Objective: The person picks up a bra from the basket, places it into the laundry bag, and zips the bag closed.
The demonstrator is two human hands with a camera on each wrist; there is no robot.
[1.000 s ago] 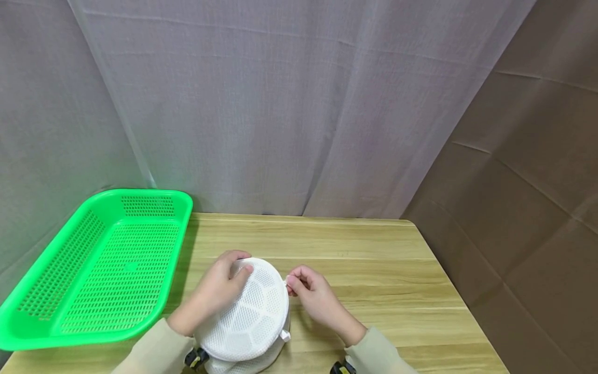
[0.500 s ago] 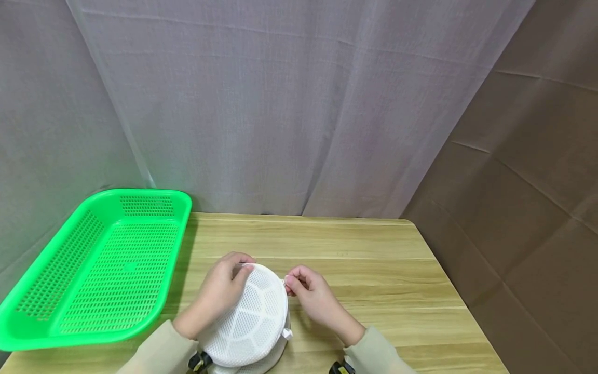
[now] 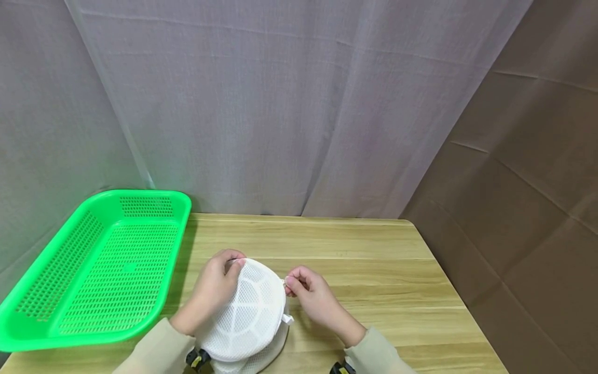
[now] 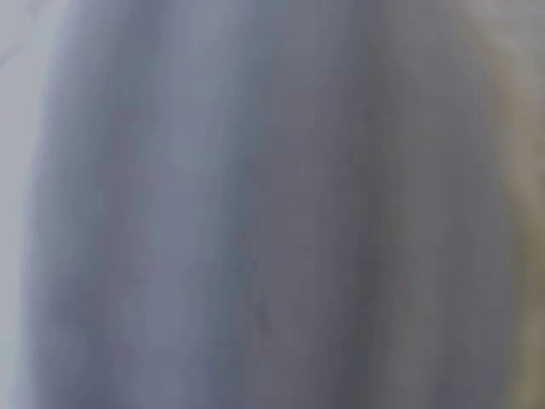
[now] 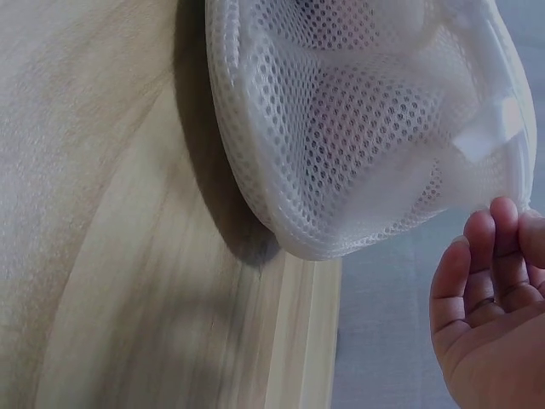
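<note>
A round white mesh laundry bag (image 3: 247,311) stands near the front of the table, its flat lid tilted. My left hand (image 3: 217,284) grips the lid's far-left rim, thumb on top and fingers beneath the edge. At the right rim, my right hand (image 3: 315,296) pinches a small white bit that looks like the zipper pull; it is mostly hidden by the fingertips. A white fabric tab (image 3: 287,319) sticks out from the rim nearer to me. In the right wrist view the bag's mesh side (image 5: 341,136) sags in folds above the table. The left wrist view is only a grey blur.
To the left, a green plastic basket (image 3: 175,270) with perforated walls stands on the wooden table (image 3: 355,249). A grey curtain (image 3: 261,130) hangs behind the table, and a brown cloth (image 3: 528,208) hangs along the right side.
My left thumb has slid from the lid's mesh to its rim, and that hand has shifted slightly left with the rim. The lid has changed tilt and shape. My right hand stays nearly still.
</note>
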